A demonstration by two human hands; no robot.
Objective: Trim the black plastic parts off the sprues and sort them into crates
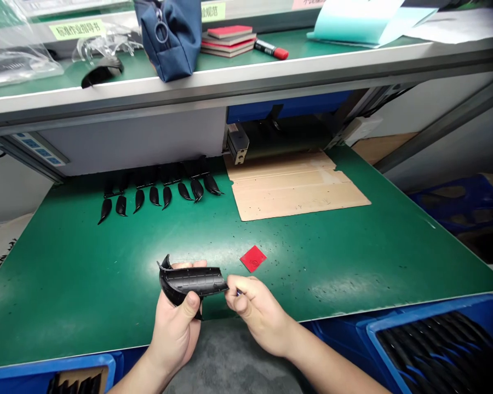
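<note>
My left hand (176,323) is wrapped round a black curved plastic part (195,279), with its thumb pressed on the near side. The part's hollow, ribbed inner face is turned up, and a pointed, hooked end sticks out at the left. Close against the part's right end is my right hand (257,312), its fingers pinched together. A small dark bluish bit shows between those fingers; the rest of it is hidden, so its kind cannot be told. A red square (253,259) lies on the green table just beyond my right hand.
Several black curved parts (152,189) stand in a row at the back left. Flat cardboard (299,191) lies back right, among dark specks. A blue crate (370,328) of black parts stands front right, another bin (112,364) front left. Overhead, a shelf (230,90) holds a blue pouch (172,41).
</note>
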